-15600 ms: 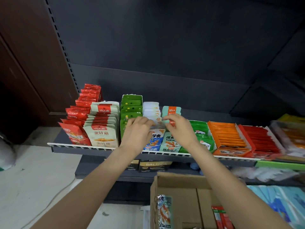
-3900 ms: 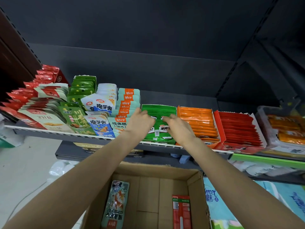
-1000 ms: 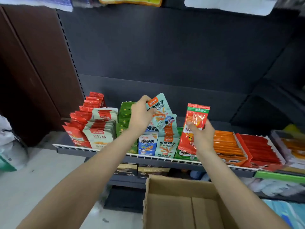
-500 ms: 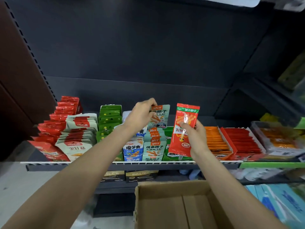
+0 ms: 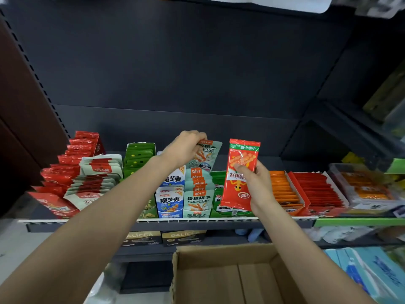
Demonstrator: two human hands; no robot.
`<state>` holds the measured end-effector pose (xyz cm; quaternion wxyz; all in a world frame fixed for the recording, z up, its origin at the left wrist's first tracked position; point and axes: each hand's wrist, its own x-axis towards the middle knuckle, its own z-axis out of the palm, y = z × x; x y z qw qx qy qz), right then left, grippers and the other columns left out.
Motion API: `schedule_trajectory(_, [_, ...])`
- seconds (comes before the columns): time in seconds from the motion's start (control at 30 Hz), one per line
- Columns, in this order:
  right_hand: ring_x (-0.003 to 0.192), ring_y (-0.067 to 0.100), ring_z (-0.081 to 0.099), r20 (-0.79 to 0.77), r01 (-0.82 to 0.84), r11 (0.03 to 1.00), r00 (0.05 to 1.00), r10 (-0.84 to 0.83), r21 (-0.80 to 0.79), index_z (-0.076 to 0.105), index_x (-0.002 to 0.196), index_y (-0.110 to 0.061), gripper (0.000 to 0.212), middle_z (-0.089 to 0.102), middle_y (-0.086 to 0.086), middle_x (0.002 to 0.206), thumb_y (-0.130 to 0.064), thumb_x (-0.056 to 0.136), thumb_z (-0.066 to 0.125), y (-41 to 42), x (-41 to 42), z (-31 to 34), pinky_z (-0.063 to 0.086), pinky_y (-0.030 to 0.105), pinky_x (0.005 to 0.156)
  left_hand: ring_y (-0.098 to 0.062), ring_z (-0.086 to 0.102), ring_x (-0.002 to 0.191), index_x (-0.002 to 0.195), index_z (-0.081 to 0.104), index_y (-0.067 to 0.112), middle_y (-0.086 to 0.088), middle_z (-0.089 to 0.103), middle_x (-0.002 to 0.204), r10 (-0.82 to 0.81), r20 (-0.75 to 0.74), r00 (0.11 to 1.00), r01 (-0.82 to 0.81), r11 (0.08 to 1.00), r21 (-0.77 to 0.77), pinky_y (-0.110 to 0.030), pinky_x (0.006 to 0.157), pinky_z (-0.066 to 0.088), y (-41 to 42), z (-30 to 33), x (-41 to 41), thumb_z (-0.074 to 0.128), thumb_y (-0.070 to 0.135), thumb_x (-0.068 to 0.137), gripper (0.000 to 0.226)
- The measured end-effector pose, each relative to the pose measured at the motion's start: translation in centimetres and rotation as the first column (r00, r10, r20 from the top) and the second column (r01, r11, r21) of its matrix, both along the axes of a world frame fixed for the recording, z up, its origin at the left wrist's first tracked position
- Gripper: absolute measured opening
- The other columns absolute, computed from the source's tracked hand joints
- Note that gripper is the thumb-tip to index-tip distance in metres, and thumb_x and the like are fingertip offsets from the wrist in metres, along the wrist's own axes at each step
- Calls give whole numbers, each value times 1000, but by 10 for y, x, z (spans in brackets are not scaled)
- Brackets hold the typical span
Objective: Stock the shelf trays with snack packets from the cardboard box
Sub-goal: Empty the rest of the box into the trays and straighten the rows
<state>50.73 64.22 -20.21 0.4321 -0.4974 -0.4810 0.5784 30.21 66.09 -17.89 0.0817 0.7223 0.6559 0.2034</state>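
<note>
My left hand (image 5: 185,148) pinches the top of a pale teal snack packet (image 5: 207,153) over the back of the row of matching teal packets (image 5: 198,201). My right hand (image 5: 255,183) holds a long red packet (image 5: 240,174) upright, in front of the green tray (image 5: 219,194) on the shelf. The cardboard box (image 5: 223,275) stands open below my arms; the part of its bottom in view is bare. The shelf's front edge (image 5: 197,220) runs across the middle of the view.
Trays line the shelf: red packets (image 5: 65,170) at far left, white-and-red ones (image 5: 96,181), green ones (image 5: 139,155), blue-and-white ones (image 5: 171,194), orange sticks (image 5: 282,189), red sticks (image 5: 317,191). Dark boxes (image 5: 163,238) sit on the shelf below. Blue packs (image 5: 370,273) lie at lower right.
Both hands came up from the green tray, each with a packet from the box. My left hand has carried the teal packet back and down toward its row; the red packet stays raised.
</note>
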Motion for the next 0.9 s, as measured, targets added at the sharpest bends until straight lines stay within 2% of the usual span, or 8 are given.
schedule_trajectory(0.13, [86,20,69,-2,-25,1000,1000,25,0,59,110,-17,22,70,3,97,-24,89,64,0,3,0,55,36,77,-17,62,94,95,56,15,-4,63,101,-4,117,993,20,991,-133,-33,79,53,-3,6,1,55,10,93,5])
schedule_trajectory(0.23, [85,19,70,-10,-40,999,999,40,-1,60,106,-19,18,71,2,95,-24,89,64,0,2,0,56,35,75,-19,62,91,89,55,13,-4,62,94,-11,57,998,21,983,-181,-33,77,52,-4,5,3,57,8,92,6])
schedule_trajectory(0.33, [88,20,69,-2,-55,998,998,55,-28,59,108,-20,21,70,2,98,-27,89,64,1,-2,-3,55,39,81,-26,62,95,100,60,5,-11,64,101,23,-55,998,-35,973,-229,-35,79,51,-3,-15,7,56,3,91,11])
schedule_trajectory(0.47, [90,23,69,-33,-72,994,997,70,-85,58,113,-16,24,69,7,102,-29,92,59,3,-6,-5,53,42,86,-31,63,94,118,52,15,-11,64,106,22,-183,983,-64,973,-222,-41,76,54,-3,-33,16,48,6,93,27])
schedule_trajectory(0.63, [89,23,69,-44,-91,993,995,88,-74,58,111,-15,21,69,6,100,-27,94,56,5,-1,-4,54,41,83,-31,64,91,108,55,13,-13,66,101,152,42,988,-143,976,-163,-44,76,55,6,-37,14,49,5,93,18])
schedule_trajectory(0.7, [87,22,69,-45,-90,993,995,86,-75,58,110,-15,20,69,5,99,-26,94,56,6,3,-5,54,39,81,-31,63,96,108,57,10,-14,65,104,119,-22,993,-121,959,-256,-40,81,54,4,-43,12,52,4,91,18])
schedule_trajectory(0.77, [87,22,68,-45,-82,994,996,79,-76,58,111,-15,21,69,6,99,-26,93,57,6,5,-6,53,38,80,-29,59,103,110,58,9,-13,62,111,65,-205,977,-138,921,-365,-37,87,48,-1,-46,15,50,6,91,20])
schedule_trajectory(0.9, [90,23,68,-46,-74,992,997,70,-106,53,117,-16,27,68,8,105,-25,92,59,6,5,-9,54,37,78,-25,54,108,107,57,14,-6,62,111,117,-451,885,-216,961,-174,-37,90,34,-5,-39,25,40,23,96,22])
